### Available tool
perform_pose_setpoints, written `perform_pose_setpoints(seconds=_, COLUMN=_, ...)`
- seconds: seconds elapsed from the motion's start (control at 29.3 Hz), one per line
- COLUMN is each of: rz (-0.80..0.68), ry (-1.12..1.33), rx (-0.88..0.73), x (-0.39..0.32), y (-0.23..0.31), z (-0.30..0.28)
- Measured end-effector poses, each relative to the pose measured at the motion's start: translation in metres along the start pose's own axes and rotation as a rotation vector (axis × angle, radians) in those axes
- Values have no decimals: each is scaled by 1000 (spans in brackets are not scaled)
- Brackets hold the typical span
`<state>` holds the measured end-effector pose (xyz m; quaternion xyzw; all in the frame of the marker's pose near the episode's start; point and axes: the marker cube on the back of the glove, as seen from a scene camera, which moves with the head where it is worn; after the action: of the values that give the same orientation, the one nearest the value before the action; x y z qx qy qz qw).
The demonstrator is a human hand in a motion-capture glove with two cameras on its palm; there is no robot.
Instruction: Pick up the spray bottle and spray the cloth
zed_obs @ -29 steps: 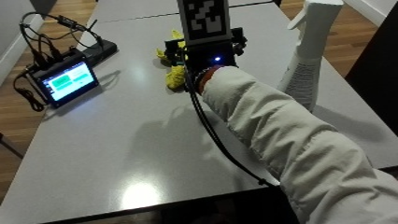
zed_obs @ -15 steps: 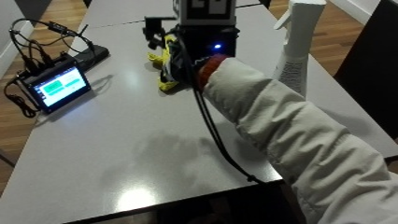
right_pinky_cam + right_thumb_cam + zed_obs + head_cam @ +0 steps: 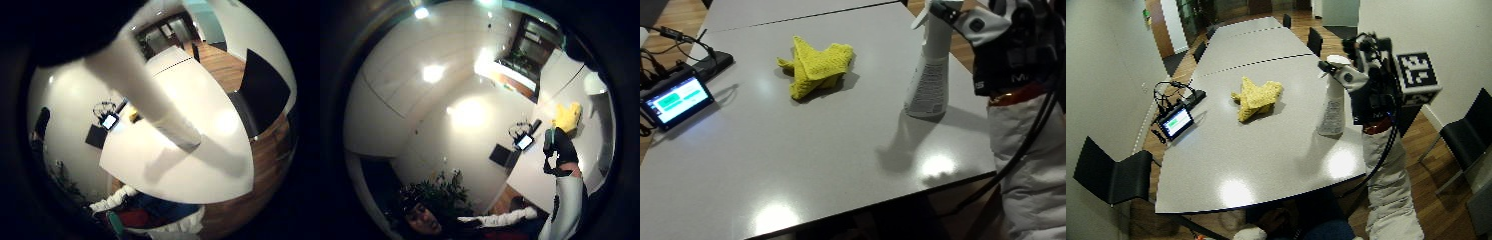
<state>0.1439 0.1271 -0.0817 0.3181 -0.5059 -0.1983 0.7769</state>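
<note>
spray bottle (image 3: pixel 927 75) upright on table (image 3: pixel 806 150), cloth (image 3: pixel 814 65) well apart, screen (image 3: pixel 674 100) at far edge, hand (image 3: pixel 1013 45) seemingly beside bottle top

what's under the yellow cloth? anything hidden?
The yellow cloth lies crumpled directly on the grey table, away from the spray bottle. Only tabletop and its shadow show at its edges. Whatever its folds cover cannot be seen.

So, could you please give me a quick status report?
Right hand at spray bottle top, grip unclear. Bottle upright on table. Yellow cloth apart, nothing between.
</note>
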Motion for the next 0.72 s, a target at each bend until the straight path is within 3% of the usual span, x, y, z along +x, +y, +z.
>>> perform_pose_setpoints(seconds=0.1, rz=77, ry=-15, rx=122, x=51, y=5, z=-15)
perform_pose_setpoints(seconds=0.34, rz=245, ry=-136, rx=61, x=124, y=10, z=21)
perform_pose_setpoints(seconds=0.72, rz=260, ry=-227, rx=132, x=147, y=11, z=29)
